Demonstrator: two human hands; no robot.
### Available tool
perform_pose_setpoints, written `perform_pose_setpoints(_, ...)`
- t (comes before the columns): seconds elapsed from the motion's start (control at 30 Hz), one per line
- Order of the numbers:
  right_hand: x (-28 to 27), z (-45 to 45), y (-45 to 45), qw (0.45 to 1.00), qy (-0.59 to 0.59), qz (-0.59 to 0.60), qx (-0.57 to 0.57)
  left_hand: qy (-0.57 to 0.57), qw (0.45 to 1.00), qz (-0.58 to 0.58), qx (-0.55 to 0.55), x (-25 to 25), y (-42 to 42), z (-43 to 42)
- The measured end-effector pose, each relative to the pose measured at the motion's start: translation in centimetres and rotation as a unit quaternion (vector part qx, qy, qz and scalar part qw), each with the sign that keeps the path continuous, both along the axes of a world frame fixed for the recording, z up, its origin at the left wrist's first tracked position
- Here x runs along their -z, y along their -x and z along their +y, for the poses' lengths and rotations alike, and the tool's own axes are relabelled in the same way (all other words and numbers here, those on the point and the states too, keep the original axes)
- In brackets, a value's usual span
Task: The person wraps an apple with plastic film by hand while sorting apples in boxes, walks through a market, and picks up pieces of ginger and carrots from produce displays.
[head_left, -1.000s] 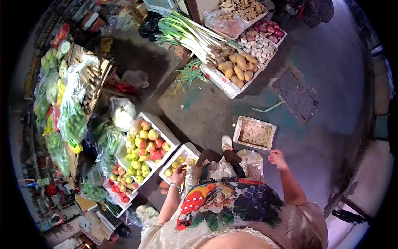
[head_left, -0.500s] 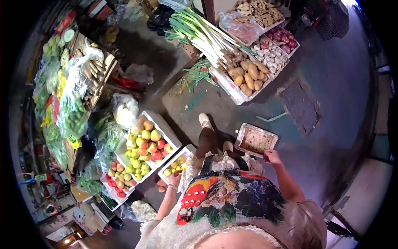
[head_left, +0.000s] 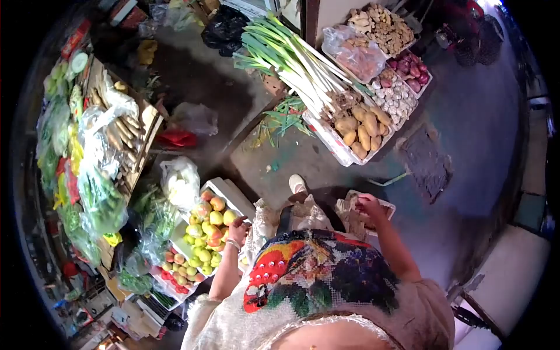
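Observation:
My left hand (head_left: pixel 237 230), a bracelet at its wrist, hovers at the right edge of a white foam box (head_left: pixel 222 185) of apples and pears (head_left: pixel 205 230). Its fingers are partly bent and look apart, with nothing visible in them. On the other side, my right hand (head_left: pixel 367 204) is above a shallow white foam box (head_left: pixel 389 211). Its fingers are curled together, and whatever may be inside them is hidden. My arm and clothing cover much of that shallow box.
Ahead stand boxes of potatoes (head_left: pixel 363 131), garlic (head_left: pixel 396 99), red onions (head_left: pixel 410 69) and ginger (head_left: pixel 382 29), beside long leeks (head_left: pixel 297 61). A stand with bagged vegetables (head_left: pixel 102 195) is at left. A loose green leaf (head_left: pixel 388 181) lies on the floor (head_left: pixel 280 154).
My left hand has risen from the small box of yellow fruit to beside the apples and pears. My right hand has moved forward and inward over the shallow box. The view has shifted.

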State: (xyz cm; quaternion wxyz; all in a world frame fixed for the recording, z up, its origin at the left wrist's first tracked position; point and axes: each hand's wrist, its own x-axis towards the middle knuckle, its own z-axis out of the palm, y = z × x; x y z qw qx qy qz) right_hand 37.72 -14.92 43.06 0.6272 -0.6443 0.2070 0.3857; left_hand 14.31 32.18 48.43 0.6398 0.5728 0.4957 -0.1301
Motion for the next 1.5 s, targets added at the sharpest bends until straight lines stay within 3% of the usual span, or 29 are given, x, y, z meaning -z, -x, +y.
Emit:
perform_pose_setpoints(0.03, -0.1, 0.7, -0.1, 1.0, 0.002, 0.003, 0.005, 0.022, 0.999, 0.0, -0.038, -0.1, -0.8, 0.8)
perform_pose_setpoints(0.1, -0.7, 2.0, -1.2, 0.993, 0.035, 0.019, -0.115, 0.031, 0.997, 0.019, -0.07, 0.3, -2.0, 2.1)
perform_pose_setpoints(0.13, -1.9, 3.1, -1.6, 0.981, 0.123, 0.006, -0.147, 0.036, 0.998, 0.017, -0.049, 1.2, -2.1, 2.8)
perform_pose_setpoints(0.23, -1.8, 2.4, -2.3, 0.99, 0.088, 0.03, -0.105, 0.04, 0.999, 0.02, -0.003, 1.4, -3.6, 3.8)
perform_pose_setpoints(0.33, -0.9, 1.0, -2.5, 0.993, 0.103, 0.046, -0.025, -0.055, 0.994, -0.012, 0.089, 1.4, -5.2, 3.6)
perform_pose_setpoints(0.37, -0.1, 0.2, -3.0, 0.991, 0.121, 0.062, 0.004, -0.005, 0.998, -0.03, 0.049, 2.7, -4.9, 3.8)
perform_pose_setpoints(0.47, 1.2, -1.6, -4.3, 0.986, 0.14, 0.081, -0.024, -0.089, 0.988, -0.03, 0.125, 3.7, -5.2, 4.0)
perform_pose_setpoints(0.53, 5.5, -3.4, -6.2, 0.989, 0.099, 0.11, -0.02, -0.127, 0.977, -0.063, 0.16, 6.0, -4.3, 4.9)
perform_pose_setpoints(0.57, 3.4, -1.9, -7.6, 0.985, 0.137, 0.084, -0.065, -0.108, 0.983, -0.052, 0.139, 5.8, -4.6, 4.6)
perform_pose_setpoints(0.63, 4.5, -1.5, -10.1, 0.992, 0.072, 0.097, -0.032, -0.055, 0.997, -0.024, 0.057, 2.0, -7.1, 2.9)
perform_pose_setpoints(0.73, 4.5, 0.7, -14.8, 0.998, 0.017, 0.048, -0.028, -0.051, 0.998, 0.007, 0.032, 2.0, -7.8, 1.6)
perform_pose_setpoints(0.77, 3.7, 1.6, -16.5, 0.998, 0.016, 0.05, -0.028, -0.068, 0.994, 0.08, 0.019, 2.2, -8.3, 1.2)
perform_pose_setpoints(0.83, -1.5, 4.1, -20.5, 0.991, 0.072, 0.077, -0.087, -0.103, 0.991, 0.053, 0.067, 5.7, -7.8, 1.2)
perform_pose_setpoints(0.9, -1.4, 4.2, -23.0, 0.99, 0.076, 0.051, -0.11, -0.142, 0.984, 0.01, 0.108, 9.2, -7.8, 1.3)
perform_pose_setpoints(0.97, -1.2, 3.8, -25.2, 0.988, 0.075, 0.072, -0.118, -0.09, 0.995, -0.048, 0.013, 5.5, -11.7, 0.0)
perform_pose_setpoints(1.03, -0.4, 2.9, -27.0, 0.987, 0.069, 0.052, -0.134, -0.093, 0.995, -0.037, 0.01, 4.5, -13.8, -0.7)
perform_pose_setpoints(1.1, 0.2, 2.5, -29.1, 0.981, 0.129, 0.075, -0.12, -0.078, 0.994, -0.05, -0.054, -1.3, -18.1, -3.0)
perform_pose_setpoints(1.17, 2.5, 1.9, -31.1, 0.975, 0.139, 0.09, -0.148, 0.007, 0.984, -0.112, -0.136, 0.9, -16.8, -3.6)
perform_pose_setpoints(1.23, 1.9, 3.4, -32.9, 0.97, 0.152, 0.103, -0.16, 0.008, 0.982, -0.11, -0.155, -0.4, -16.6, -4.7)
perform_pose_setpoints(1.33, -0.7, 6.0, -34.8, 0.965, 0.147, 0.045, -0.211, -0.091, 0.987, 0.034, -0.128, -4.2, -17.5, -6.7)
perform_pose_setpoints(1.4, 0.6, 7.7, -35.6, 0.97, 0.108, 0.025, -0.217, -0.108, 0.985, -0.015, -0.131, 0.8, -12.2, -7.6)
perform_pose_setpoints(1.5, 3.2, 9.1, -36.5, 0.974, 0.019, -0.016, -0.226, -0.107, 0.973, 0.019, -0.205, 0.6, -10.6, -9.9)
